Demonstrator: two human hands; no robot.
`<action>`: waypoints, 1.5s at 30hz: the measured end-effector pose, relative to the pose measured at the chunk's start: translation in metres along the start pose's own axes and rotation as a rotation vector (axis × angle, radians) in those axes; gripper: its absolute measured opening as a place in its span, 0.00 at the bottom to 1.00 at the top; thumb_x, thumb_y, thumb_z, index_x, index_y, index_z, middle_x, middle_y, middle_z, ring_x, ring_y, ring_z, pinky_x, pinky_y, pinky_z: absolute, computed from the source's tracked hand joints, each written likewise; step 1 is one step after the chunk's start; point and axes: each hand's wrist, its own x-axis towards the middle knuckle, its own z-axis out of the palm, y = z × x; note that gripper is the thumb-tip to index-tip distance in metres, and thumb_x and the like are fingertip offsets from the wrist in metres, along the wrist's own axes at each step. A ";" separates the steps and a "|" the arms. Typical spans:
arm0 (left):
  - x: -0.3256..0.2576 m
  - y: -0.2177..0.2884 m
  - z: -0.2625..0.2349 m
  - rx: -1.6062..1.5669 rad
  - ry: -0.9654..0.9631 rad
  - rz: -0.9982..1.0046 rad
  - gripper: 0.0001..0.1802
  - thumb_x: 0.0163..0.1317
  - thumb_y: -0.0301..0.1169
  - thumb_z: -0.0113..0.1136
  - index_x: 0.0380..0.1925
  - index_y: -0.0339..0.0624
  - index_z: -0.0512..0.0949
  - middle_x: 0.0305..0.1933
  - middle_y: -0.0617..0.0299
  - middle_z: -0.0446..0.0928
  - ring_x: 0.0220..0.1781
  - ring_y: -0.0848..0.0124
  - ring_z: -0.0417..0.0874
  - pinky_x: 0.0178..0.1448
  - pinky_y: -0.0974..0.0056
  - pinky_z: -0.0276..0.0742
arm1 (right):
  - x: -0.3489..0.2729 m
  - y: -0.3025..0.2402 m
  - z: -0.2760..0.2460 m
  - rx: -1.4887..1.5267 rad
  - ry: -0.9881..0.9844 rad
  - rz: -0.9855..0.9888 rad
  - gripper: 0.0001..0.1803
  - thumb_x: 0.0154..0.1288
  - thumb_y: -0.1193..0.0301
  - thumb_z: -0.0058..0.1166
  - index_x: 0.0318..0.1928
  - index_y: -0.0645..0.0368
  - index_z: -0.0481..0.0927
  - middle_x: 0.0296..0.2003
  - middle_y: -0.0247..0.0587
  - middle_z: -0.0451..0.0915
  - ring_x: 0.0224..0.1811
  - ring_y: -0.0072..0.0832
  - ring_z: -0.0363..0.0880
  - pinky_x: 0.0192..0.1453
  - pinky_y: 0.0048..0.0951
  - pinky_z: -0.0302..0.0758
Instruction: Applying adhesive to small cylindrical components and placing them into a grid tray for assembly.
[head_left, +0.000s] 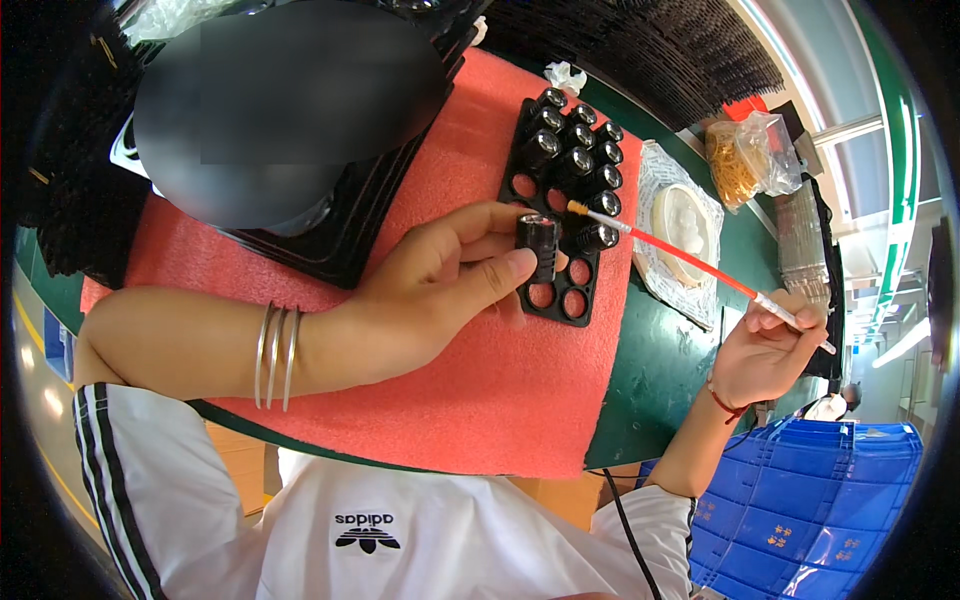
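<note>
Gripping blk cylinder (pixel 538 247) in L hand (pixel 440 265); brush (pixel 690 260) in R hand (pixel 762 360) — tip (pixel 578 208) nr cyl

Close, wide head-height view, angled downward

Green worktable (pixel 640 400), white strip light (pixel 902 343)

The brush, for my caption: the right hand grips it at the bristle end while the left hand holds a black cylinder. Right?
Not quite: in the head view, the right hand grips the brush near the end away from the bristles.
</note>
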 end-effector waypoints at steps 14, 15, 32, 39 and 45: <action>0.001 -0.002 0.002 -0.027 0.061 0.027 0.15 0.56 0.33 0.55 0.40 0.39 0.66 0.34 0.64 0.71 0.34 0.78 0.72 0.38 0.73 0.70 | -0.002 -0.007 0.001 0.302 -0.105 0.175 0.14 0.68 0.61 0.27 0.32 0.56 0.63 0.21 0.35 0.63 0.21 0.22 0.62 0.24 0.20 0.63; 0.000 0.000 0.002 -0.045 0.050 0.008 0.15 0.56 0.33 0.56 0.39 0.38 0.66 0.34 0.64 0.72 0.36 0.78 0.73 0.40 0.72 0.70 | -0.002 -0.007 0.001 0.288 -0.114 0.170 0.14 0.68 0.60 0.27 0.32 0.56 0.62 0.21 0.35 0.63 0.21 0.22 0.62 0.24 0.20 0.63; -0.001 0.003 0.001 -0.004 0.038 -0.003 0.15 0.59 0.32 0.50 0.43 0.35 0.65 0.34 0.62 0.72 0.33 0.79 0.70 0.39 0.74 0.68 | -0.001 -0.002 -0.004 0.117 -0.076 0.099 0.14 0.67 0.62 0.29 0.31 0.58 0.62 0.20 0.36 0.64 0.20 0.21 0.61 0.23 0.21 0.61; -0.003 0.008 0.003 -0.028 0.044 -0.033 0.16 0.60 0.31 0.48 0.46 0.34 0.65 0.37 0.63 0.72 0.34 0.79 0.70 0.41 0.74 0.68 | 0.000 -0.001 -0.005 0.104 -0.060 0.082 0.15 0.67 0.62 0.28 0.32 0.58 0.64 0.18 0.37 0.65 0.19 0.21 0.60 0.21 0.20 0.60; -0.002 0.005 0.002 -0.027 0.028 -0.010 0.16 0.60 0.30 0.47 0.47 0.34 0.65 0.39 0.62 0.72 0.36 0.80 0.70 0.41 0.74 0.68 | 0.000 -0.002 -0.004 0.090 -0.039 0.080 0.14 0.67 0.62 0.28 0.32 0.58 0.64 0.18 0.38 0.65 0.18 0.21 0.60 0.20 0.20 0.59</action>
